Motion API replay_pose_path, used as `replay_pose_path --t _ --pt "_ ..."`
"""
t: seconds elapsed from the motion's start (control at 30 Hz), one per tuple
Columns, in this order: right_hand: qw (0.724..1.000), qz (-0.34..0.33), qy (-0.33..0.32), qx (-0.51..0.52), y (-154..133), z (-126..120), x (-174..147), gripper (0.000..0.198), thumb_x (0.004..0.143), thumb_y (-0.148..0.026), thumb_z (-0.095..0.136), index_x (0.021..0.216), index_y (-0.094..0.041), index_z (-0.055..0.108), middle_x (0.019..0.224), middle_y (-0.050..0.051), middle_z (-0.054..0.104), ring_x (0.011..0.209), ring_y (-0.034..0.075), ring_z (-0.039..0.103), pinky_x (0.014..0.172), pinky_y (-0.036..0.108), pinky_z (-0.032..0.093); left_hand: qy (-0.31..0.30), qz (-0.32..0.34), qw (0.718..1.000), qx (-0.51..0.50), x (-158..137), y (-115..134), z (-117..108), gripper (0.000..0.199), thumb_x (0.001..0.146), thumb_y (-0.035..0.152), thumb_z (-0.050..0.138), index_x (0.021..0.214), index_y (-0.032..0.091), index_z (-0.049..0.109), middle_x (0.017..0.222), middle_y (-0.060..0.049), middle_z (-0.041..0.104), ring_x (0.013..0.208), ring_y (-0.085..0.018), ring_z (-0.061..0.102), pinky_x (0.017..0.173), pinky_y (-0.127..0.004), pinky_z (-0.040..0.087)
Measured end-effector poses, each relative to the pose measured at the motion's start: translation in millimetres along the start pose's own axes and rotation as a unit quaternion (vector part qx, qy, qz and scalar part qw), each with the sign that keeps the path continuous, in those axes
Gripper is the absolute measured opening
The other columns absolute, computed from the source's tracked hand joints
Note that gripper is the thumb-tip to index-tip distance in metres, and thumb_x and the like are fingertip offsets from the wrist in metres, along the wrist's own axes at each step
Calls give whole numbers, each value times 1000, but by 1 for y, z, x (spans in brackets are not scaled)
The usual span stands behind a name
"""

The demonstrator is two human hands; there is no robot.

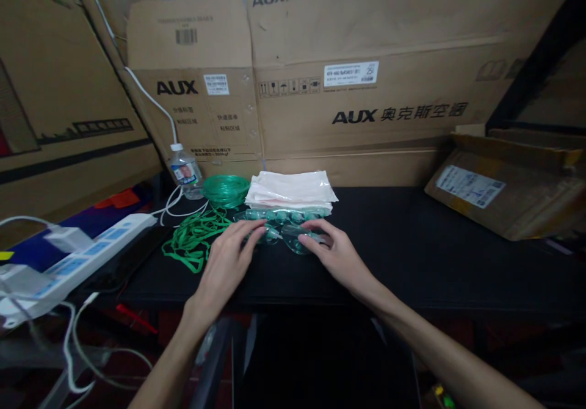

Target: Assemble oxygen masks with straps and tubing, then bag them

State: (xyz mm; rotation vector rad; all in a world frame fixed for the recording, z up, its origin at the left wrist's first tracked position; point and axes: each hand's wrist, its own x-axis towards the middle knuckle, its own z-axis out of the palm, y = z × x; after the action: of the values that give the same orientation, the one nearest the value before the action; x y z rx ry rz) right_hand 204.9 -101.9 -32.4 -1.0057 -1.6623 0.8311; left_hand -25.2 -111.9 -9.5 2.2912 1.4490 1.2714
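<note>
Two bare hands are working low over a dark surface (412, 256): the right hand (336, 250) is pinching a clear piece (296, 245) of green-tinted plastic between thumb and fingers, while the left hand (233, 247) is curling nearly closed beside a second part (271, 235), its fingers hiding whether it is gripping it. Both plastic parts are sitting between the hands; whether they are joining into one is impossible to tell. The step in hand is appearing to be fingertip positioning, and the next move is seemingly calling for light, matched pressure from both sides. To the left, one power strip (110, 241) is carrying two white adapters, and one tangle of green straps (195, 238) is lying near the left hand, its strands defying a count. Just beyond the plastic, one row (297, 216) of greenish pieces, too blurred to number, is lining up before one stack of white packets (290, 189), also uncountable. One coil (226, 190) and one bottle (187, 174) are standing to its left, one box (476, 183) is leaning far right, and AUX cardboard (389, 143) is walling off the back.
</note>
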Motion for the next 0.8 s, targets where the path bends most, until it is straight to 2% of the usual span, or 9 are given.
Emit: replay_pose_path --t 0.1,0.23,0.4,0.5,0.67,0.8 --pt "999 -6 32 -35 -1 10 13 21 93 -35 66 108 -20 68 113 9 71 101 23 69 87 36 57 -15 26 999 45 9 -21 -12 31 102 34 54 125 23 70 133 -10 68 125 -29 63 112 -51 46" --pt "995 -22 46 -82 -6 27 23 17 94 -32 64 106 -20 69 111 10 72 105 26 68 91 39 54 -48 52 995 74 13 -39 -13 30 102 31 51 124 24 71 133 -9 69 123 -28 65 108 -49 50" --pt "990 -40 31 -131 -7 45 30 14 97 -29 62 108 -21 67 110 9 72 103 25 69 91 38 54 -55 68 993 81 15 -43 -9 29 101 29 51 117 22 74 123 -9 75 114 -27 71 102 -44 55" --pt "985 -52 16 -163 -5 53 30 14 98 -28 61 109 -22 66 109 10 72 104 27 69 93 39 53 -52 67 993 80 16 -43 -10 29 99 29 54 120 21 73 122 -9 76 114 -28 71 102 -45 56" --pt "976 -69 11 -208 -1 56 31 19 101 -24 56 117 -21 65 117 12 71 112 27 66 96 40 51 -50 54 994 78 14 -48 -11 27 97 25 57 120 22 71 120 -9 77 112 -28 72 100 -46 55" --pt "968 -78 9 -238 0 55 33 19 103 -21 55 118 -18 66 117 10 71 108 24 68 95 42 53 -61 44 994 78 16 -52 -11 26 97 23 57 118 22 71 122 -9 76 114 -29 71 102 -47 53"
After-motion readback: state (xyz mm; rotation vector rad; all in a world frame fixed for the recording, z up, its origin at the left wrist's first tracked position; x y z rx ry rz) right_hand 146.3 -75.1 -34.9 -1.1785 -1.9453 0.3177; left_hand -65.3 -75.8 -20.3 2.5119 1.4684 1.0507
